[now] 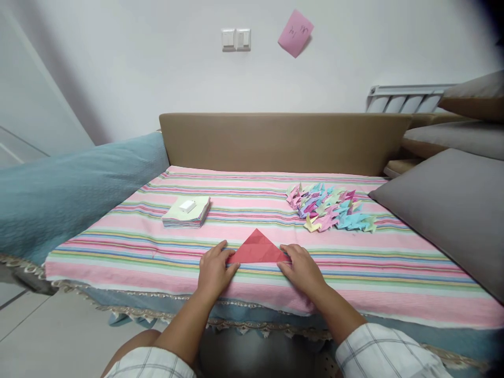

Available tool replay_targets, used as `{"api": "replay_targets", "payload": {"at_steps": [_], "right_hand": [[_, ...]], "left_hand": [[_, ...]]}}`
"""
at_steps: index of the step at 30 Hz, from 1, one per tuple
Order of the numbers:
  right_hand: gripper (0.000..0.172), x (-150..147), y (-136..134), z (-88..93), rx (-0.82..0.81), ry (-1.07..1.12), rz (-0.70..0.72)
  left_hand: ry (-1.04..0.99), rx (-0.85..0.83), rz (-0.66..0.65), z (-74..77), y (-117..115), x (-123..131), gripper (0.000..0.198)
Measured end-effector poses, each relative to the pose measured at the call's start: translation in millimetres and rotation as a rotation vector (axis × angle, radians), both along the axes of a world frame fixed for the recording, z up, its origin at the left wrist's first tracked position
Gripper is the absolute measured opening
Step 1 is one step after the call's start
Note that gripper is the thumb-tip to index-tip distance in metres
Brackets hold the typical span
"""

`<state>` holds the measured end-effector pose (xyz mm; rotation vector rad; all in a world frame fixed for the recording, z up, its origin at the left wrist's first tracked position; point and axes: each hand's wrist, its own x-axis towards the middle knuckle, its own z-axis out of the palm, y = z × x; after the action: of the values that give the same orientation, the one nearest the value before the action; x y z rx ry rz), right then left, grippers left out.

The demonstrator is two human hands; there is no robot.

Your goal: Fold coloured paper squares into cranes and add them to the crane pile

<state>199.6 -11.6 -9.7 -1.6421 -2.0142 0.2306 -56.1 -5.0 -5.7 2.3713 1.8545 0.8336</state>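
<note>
A red paper triangle (258, 249) lies flat on the striped pink cloth (354, 283), its tip pointing away from me. My left hand (214, 270) pinches its left corner with thumb and fingers closed on the edge. My right hand (301, 268) grips the right corner the same way. Both hands rest on the cloth near the front edge.
A stack of pastel square papers (187, 212) with a small white object (188, 206) on top sits at the left. A pile of several folded paper cranes (328, 207) lies at the right. Grey cushions (452, 210) crowd the right side, a blue blanket (71, 184) the left.
</note>
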Motion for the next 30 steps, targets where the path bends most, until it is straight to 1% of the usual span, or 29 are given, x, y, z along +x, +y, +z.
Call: {"api": "replay_targets", "payload": {"at_steps": [5, 8, 12, 14, 19, 22, 24, 26, 28, 30], "right_hand": [[0.043, -2.1, -0.6, -0.5, 0.010, 0.014, -0.002], [0.039, -4.2, -3.4, 2.6, 0.057, 0.018, 0.010], [0.024, -5.9, -8.2, 8.3, 0.106, 0.011, 0.063], [0.021, -6.4, -10.4, 10.2, 0.111, -0.009, 0.119], [0.028, -9.2, -12.3, 8.1, 0.089, -0.079, 0.297], [0.029, -9.3, -10.7, 5.4, 0.079, -0.068, 0.333], [0.028, -7.5, -9.9, 6.3, 0.091, 0.005, 0.334], [0.026, -5.2, -10.5, 10.0, 0.095, 0.136, 0.340], [0.025, -3.8, -12.3, 15.3, 0.047, 0.338, 0.337], [0.028, -4.5, -14.5, 19.3, -0.058, 0.606, 0.275]], "left_hand": [[-0.119, -0.019, -0.048, 3.6, -1.9, 4.6, 0.012], [-0.139, -0.029, -0.112, 6.6, -4.4, 8.1, 0.006], [-0.082, 0.016, -0.204, 8.8, -10.9, 12.2, 0.010], [-0.041, 0.021, -0.240, 8.4, -14.4, 14.1, 0.014], [0.015, -0.033, -0.336, 5.6, -19.2, 17.1, 0.017], [0.004, -0.053, -0.344, 6.3, -17.7, 15.3, 0.021], [-0.030, -0.071, -0.314, 8.4, -14.8, 11.8, 0.026], [-0.109, -0.105, -0.276, 11.5, -11.1, 7.2, 0.028], [-0.242, -0.153, -0.249, 14.9, -8.0, 3.5, 0.026], [-0.433, -0.234, -0.273, 17.5, -6.7, 2.6, 0.028]]}}
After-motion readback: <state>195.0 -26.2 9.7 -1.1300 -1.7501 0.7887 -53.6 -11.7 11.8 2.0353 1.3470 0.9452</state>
